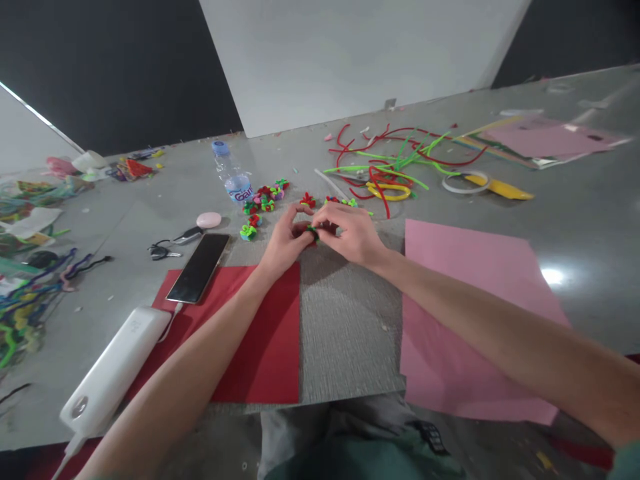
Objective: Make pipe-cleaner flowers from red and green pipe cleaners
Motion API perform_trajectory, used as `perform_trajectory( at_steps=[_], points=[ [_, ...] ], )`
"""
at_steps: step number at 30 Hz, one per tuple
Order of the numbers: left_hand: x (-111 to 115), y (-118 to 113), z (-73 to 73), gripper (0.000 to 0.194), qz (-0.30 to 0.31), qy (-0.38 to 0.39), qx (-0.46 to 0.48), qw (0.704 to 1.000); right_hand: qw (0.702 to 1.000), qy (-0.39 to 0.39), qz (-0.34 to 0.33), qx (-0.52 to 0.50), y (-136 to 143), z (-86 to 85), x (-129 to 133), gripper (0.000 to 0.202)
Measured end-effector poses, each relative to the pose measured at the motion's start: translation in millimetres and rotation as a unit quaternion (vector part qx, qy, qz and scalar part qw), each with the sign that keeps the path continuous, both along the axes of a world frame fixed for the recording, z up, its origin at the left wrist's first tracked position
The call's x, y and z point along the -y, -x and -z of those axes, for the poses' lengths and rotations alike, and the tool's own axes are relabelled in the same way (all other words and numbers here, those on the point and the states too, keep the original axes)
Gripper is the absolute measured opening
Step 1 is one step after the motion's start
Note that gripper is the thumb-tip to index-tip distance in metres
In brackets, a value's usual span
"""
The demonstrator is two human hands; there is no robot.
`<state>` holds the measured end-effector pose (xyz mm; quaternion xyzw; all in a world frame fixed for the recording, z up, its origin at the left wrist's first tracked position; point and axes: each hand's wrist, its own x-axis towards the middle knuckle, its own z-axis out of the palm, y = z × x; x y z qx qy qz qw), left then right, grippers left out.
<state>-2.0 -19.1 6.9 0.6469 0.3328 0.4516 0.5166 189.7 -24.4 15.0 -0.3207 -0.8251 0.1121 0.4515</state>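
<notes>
A small green and red pipe-cleaner piece [312, 233] is pinched between the fingertips of both hands at the middle of the table. My left hand [289, 239] holds it from the left, fingers bent. From the right, my right hand [350, 232] grips the same piece with thumb and fingers together. Just beyond and left of the hands lies a cluster of small red, green and pink pipe-cleaner flowers [265, 199]. A red flower [307, 200] lies right behind my fingers, and more small pieces are partly hidden behind my right hand.
A water bottle [233, 175] stands behind the flowers. Red and green pipe cleaners [400, 160] and yellow-handled scissors [390, 193] lie behind right. A phone [199, 268], a white power bank [116, 367] and red paper [270, 333] are at left, pink paper [470, 280] at right.
</notes>
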Motion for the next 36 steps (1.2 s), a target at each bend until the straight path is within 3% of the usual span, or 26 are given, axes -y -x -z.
perform_trajectory(
  at_steps=[12,18,25,31,36],
  points=[
    [2.5,-1.4,-2.3,0.037,0.003,0.017,0.015,1.000,0.999,0.001,-0.020,-0.029,-3.3,-0.2,-5.6,0.014],
    [2.8,0.1,-3.8,0.038,0.009,0.014,0.017,1.000,0.999,-0.015,0.012,0.031,-4.7,-1.8,-2.8,0.017],
    [3.0,0.5,-3.2,0.040,0.006,0.023,0.032,0.999,0.997,-0.052,-0.008,0.064,-7.5,-0.1,-5.9,0.018],
    [0.1,0.2,0.5,0.021,-0.004,0.005,0.023,1.000,1.000,-0.021,-0.016,0.015,-6.7,-2.7,-4.7,0.014],
    [-2.0,-1.6,2.6,0.015,-0.014,0.001,0.025,1.000,0.997,0.056,-0.034,-0.044,-4.8,-5.6,-5.3,0.011]
  ],
)
